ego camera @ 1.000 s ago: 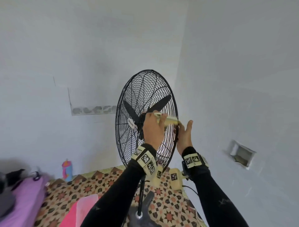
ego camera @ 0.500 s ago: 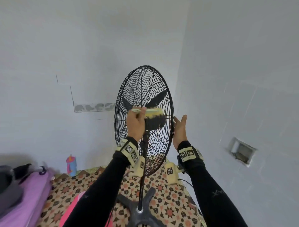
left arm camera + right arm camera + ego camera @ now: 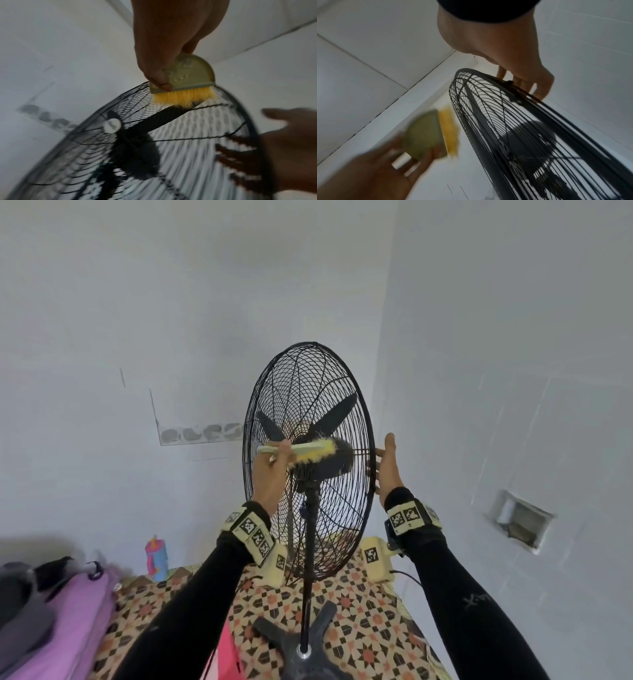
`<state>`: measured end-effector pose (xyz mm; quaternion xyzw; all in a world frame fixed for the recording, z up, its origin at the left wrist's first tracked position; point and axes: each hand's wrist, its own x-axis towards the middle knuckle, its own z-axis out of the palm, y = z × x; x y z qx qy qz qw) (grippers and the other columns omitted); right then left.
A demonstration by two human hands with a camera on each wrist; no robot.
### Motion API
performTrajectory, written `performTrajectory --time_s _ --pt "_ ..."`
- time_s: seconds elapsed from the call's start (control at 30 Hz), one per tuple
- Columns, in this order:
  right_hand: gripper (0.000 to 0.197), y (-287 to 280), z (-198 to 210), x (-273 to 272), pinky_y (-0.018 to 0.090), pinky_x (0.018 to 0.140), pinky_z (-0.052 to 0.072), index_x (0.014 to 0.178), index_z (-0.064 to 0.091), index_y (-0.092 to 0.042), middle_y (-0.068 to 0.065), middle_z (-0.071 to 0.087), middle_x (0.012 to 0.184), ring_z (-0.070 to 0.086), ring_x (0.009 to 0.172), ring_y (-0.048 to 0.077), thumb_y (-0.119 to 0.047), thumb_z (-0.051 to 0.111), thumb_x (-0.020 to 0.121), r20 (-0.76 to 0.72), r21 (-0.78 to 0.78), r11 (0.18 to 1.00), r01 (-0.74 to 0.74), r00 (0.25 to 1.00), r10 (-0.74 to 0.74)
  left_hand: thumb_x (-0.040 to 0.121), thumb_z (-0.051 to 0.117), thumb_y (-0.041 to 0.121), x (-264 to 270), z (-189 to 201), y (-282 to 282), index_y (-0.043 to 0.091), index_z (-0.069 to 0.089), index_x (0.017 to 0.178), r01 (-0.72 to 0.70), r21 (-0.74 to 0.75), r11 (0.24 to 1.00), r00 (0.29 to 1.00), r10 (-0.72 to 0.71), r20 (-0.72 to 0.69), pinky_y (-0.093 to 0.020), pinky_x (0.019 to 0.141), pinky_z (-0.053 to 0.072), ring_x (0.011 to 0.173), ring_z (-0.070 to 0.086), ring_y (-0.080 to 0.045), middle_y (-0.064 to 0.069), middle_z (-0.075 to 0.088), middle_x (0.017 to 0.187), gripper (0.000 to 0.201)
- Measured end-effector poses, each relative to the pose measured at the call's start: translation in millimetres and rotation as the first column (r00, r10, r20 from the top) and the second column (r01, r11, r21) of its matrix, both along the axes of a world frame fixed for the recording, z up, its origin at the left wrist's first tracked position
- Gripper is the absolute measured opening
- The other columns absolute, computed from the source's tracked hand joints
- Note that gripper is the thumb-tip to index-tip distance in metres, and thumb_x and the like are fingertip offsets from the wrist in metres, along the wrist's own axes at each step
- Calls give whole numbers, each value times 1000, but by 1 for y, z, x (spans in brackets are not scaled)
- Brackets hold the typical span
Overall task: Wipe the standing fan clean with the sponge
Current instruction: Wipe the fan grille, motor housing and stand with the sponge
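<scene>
A black standing fan [image 3: 308,392] with a round wire grille faces the wall corner, its motor housing toward me. My left hand [image 3: 274,474] pinches a small brush [image 3: 301,451] with a pale green handle and yellow bristles. The bristles lie against the grille [image 3: 171,148] near the hub, and the thumb of my left hand [image 3: 163,60] presses on the brush handle [image 3: 188,75]. My right hand [image 3: 387,470] has straight fingers against the grille's right rim. In the right wrist view my right hand [image 3: 513,54] reaches its fingers behind the rim [image 3: 505,121], and the brush [image 3: 426,135] is blurred.
The fan's pole [image 3: 310,559] runs down to a dark cross-shaped base [image 3: 301,652] on a patterned mat [image 3: 370,628]. Purple bedding [image 3: 68,618] lies at the lower left, with a pink and blue bottle [image 3: 156,558] by the wall. A recess [image 3: 520,520] is set in the right wall.
The fan head has swung round and now shows its back. My left hand has carried the brush from the right rim to the hub area. My right hand has stayed at the rim.
</scene>
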<state>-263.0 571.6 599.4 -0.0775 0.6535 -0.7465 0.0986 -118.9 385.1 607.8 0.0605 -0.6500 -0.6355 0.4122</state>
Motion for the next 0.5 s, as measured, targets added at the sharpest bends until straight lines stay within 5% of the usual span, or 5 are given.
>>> performTrajectory --time_s 0.13,0.27,0.33,0.5 --pt "124 -18 40 27 56 120 25 160 13 -16 15 29 162 35 145 37 -98 19 67 7 74 988 139 990 -140 104 57 46 -11 14 23 27 67 96 171 -120 978 981 -180 -69 -43 100 53 105 69 -34 -13 72 106 23" --pt "96 -25 62 34 45 117 29 155 27 -7 19 39 156 41 139 36 -80 15 93 -132 244 935 258 964 -232 106 54 41 -38 -29 -24 18 63 104 92 -54 994 992 -87 86 -49 98 55 104 69 -32 -10 71 109 24" --pt "93 -27 73 27 41 111 33 149 41 -8 18 49 149 48 132 34 -78 14 95 -216 316 900 301 946 -241 105 55 42 -42 -54 -61 14 64 107 60 14 998 991 -61 120 -41 93 56 109 68 -35 -10 72 108 29" --pt "80 -39 101 13 37 98 39 142 45 -13 14 55 128 53 114 31 -76 40 93 -404 421 809 410 883 -238 103 54 40 -45 -39 -104 39 72 90 216 97 972 976 -212 -53 -43 106 48 117 63 -34 -5 69 110 22"
